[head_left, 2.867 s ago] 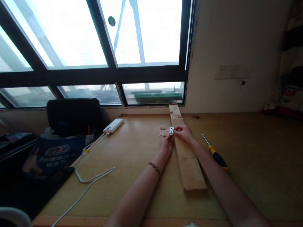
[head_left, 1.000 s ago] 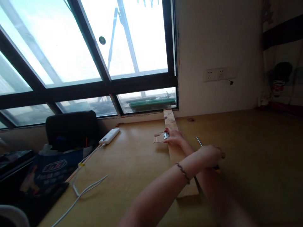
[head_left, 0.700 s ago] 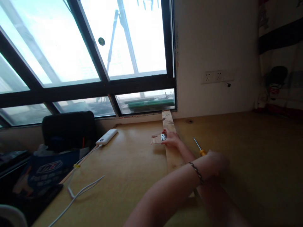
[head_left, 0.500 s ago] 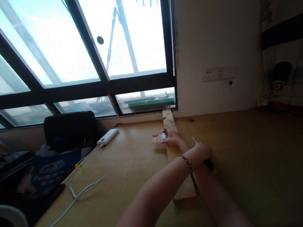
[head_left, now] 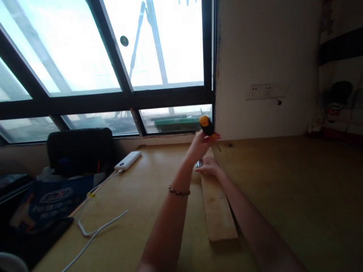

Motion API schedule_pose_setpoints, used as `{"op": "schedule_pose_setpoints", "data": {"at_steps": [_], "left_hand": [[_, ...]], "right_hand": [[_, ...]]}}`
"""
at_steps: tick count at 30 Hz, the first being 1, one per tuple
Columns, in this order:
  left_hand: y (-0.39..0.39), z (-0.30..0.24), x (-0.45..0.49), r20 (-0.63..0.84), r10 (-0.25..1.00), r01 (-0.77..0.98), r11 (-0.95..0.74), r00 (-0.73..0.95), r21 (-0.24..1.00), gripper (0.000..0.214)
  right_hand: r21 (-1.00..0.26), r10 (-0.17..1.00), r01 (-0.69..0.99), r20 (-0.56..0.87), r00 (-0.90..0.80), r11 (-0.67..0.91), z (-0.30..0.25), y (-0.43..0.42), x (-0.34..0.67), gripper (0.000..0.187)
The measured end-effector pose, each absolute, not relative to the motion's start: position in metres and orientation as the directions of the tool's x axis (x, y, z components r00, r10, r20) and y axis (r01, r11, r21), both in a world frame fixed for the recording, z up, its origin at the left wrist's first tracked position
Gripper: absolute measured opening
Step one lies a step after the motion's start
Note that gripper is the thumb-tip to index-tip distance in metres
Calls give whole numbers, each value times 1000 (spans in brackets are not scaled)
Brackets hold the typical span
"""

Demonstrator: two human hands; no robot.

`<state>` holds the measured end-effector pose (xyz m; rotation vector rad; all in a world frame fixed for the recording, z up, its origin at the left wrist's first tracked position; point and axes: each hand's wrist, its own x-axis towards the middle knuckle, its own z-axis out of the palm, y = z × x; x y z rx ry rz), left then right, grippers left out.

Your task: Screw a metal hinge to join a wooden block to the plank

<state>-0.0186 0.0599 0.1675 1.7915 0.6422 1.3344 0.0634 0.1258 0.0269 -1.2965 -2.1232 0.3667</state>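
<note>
My left hand (head_left: 200, 145) is raised above the desk and closed round a screwdriver (head_left: 208, 127) with a black and orange handle, handle end up. Its thin shaft points down to the right near the far end of a long wooden plank (head_left: 217, 204). My right hand (head_left: 209, 167) rests on that plank and presses a small metal hinge (head_left: 199, 163) at its left edge. The left wrist wears a thin bracelet. The small piece left of the hinge is hidden behind my left arm.
A white power bank (head_left: 127, 160) with a white cable (head_left: 95, 230) lies on the wooden desk (head_left: 286, 189). A black chair back (head_left: 81, 151) and a blue printed bag (head_left: 42, 202) stand at the left. Wall sockets (head_left: 265, 91) sit beside the window.
My left hand crossed over my right arm, took the screwdriver from the desk on the right and lifted it up above the hinge. My right hand stayed on the hinge.
</note>
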Motion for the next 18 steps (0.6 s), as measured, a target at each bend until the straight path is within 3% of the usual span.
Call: {"op": "schedule_pose_setpoints", "data": {"at_steps": [2,4,10,18], "left_hand": [[62,174,-58,477,853,-228,-432,211,873,26],[64,173,-90,397,910,-275,-353,123,894,27],[81,152,-129,239,971,-201,-235,-4,951,30],[98,134,-127,187,982,-149,-182,23,972,31]], "right_hand": [[-550,877,686,354,-325,476,27,125,65,73],[-565,879,675,350,-325,475,28,123,65,73],[-562,882,681,343,-325,469,30,120,65,74],[-582,869,647,359,-339,493,29,120,65,73]]}}
